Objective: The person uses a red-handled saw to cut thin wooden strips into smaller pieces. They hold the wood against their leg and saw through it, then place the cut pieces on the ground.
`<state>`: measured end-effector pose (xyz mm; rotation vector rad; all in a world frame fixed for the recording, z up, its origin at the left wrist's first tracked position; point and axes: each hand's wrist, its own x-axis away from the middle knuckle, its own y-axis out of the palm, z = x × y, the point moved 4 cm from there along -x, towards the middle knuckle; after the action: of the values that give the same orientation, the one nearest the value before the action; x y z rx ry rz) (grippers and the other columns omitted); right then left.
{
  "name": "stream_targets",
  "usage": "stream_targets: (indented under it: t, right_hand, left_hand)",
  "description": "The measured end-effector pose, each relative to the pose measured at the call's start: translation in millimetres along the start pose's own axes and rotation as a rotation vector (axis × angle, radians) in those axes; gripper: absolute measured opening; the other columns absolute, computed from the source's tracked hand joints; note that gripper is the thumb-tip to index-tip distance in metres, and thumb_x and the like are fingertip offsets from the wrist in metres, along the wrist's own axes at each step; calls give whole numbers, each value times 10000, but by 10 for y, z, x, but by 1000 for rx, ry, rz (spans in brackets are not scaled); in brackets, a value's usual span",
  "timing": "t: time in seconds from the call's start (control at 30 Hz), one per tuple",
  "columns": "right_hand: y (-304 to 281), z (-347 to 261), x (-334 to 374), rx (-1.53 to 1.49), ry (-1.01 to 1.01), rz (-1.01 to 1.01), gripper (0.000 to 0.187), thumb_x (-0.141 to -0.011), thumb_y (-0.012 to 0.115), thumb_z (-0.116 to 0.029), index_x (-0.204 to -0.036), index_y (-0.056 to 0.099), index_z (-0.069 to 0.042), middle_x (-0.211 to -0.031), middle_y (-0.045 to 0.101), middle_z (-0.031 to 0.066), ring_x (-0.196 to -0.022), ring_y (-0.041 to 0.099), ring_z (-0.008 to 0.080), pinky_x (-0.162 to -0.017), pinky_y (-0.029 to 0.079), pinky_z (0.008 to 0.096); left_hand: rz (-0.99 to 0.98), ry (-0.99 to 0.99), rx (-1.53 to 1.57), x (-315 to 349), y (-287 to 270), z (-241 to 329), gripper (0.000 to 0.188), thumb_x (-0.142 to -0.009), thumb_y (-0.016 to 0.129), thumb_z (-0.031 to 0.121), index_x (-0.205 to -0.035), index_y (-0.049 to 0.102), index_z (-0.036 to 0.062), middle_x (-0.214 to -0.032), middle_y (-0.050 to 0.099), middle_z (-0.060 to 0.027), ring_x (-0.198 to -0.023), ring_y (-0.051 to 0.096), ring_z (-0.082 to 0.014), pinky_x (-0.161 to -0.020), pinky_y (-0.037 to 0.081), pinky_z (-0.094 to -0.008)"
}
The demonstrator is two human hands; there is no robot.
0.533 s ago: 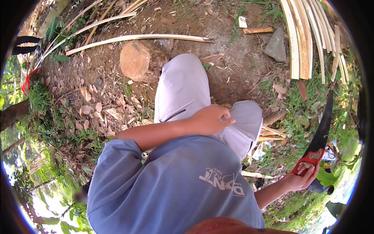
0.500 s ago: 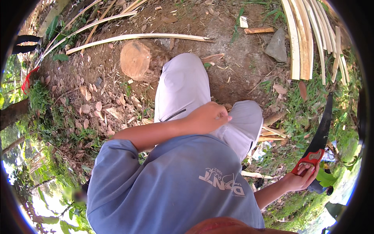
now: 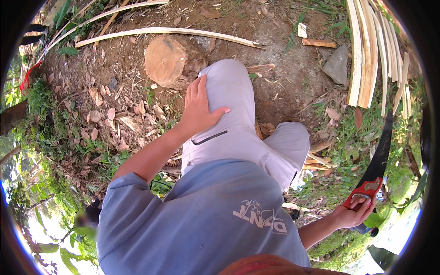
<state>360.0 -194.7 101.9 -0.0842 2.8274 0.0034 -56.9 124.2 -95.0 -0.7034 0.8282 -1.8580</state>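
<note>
Left hand (image 3: 200, 110) laid open on the left leg of the pale trousers (image 3: 231, 89), near the knee; fingers stretched forward, thumb spread well apart, nothing held

Right hand (image 3: 355, 216) held out to the right side, closed around the red handle (image 3: 366, 188) of a handsaw (image 3: 378, 146). Dark curved blade pointed forward, narrowed toward the tip; teeth too small to be made out. Tip seen close to the near ends of pale wooden strips (image 3: 362, 59); whether they are touched cannot be told. Strips laid roughly side by side at the upper right, bowed by the lens.

A cut log (image 3: 165, 62) is seen ahead of the left knee, its round sawn face turned up and leftward. Beyond it, one long pale strip (image 3: 174, 31) is laid across the bare soil. Grey stone (image 3: 337, 65) noted left of the strip bundle, with a short brown wood piece (image 3: 319, 43) just beyond. Dry leaves (image 3: 130, 123) scattered on the left; a blue-grey shirt (image 3: 192, 215) is worn
</note>
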Motion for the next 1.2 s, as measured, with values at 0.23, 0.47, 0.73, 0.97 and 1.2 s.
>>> stream_targets:
  t: [0.23, 0.47, 0.73, 0.97, 1.2]
  right_hand:
    - [249, -150, 56, -49, -9, -171, 320, -1102, 594, -122, -1364, 644, 56, -808, 526, 25, -645, 421, 97, -613, 337, 249]
    - [353, -67, 167, -116, 108, -289, 340, -1125, 573, -140, -1401, 605, 56, -709, 481, -4, -578, 379, 65, -566, 289, 240]
    - [313, -16, 412, -12, 253, -344, 291, -1097, 600, -106, -1339, 658, 44, -698, 520, -17, -560, 369, 35, -546, 283, 208]
    - [106, 48, 505, 4, 276, -278, 264, -1099, 575, -70, -1317, 654, 55, -713, 531, -7, -555, 374, 28, -515, 265, 204]
    - [-141, 89, 403, 36, 253, -274, 253, -1085, 601, -64, -1306, 655, 46, -733, 566, 5, -539, 393, 24, -496, 283, 198]
  left_hand:
    - [-63, -42, -23, -94, -32, 51, 1254, -783, 908, 574, -1645, 241, -47, -1630, 338, -301, -1539, 322, -493, -1274, 285, -592]
    - [33, -27, 165, -801, -420, -50, 911, -941, 793, 514, -1555, 442, -61, -1552, 487, -286, -1466, 476, -434, -1230, 387, -540]
    - [-268, 199, -861, -2515, -447, -879, 331, -978, 664, 132, -1301, 709, 77, -1305, 745, -163, -1259, 689, -374, -1098, 522, -501]
    - [-299, 26, -871, -3139, -42, -1203, 264, -971, 683, 141, -1214, 781, 115, -1290, 762, -144, -1252, 717, -334, -1015, 590, -480]
    - [-206, 130, -946, -3076, -77, -1087, 236, -1009, 656, 169, -1211, 764, 113, -1224, 779, -109, -1193, 734, -349, -1010, 588, -469]
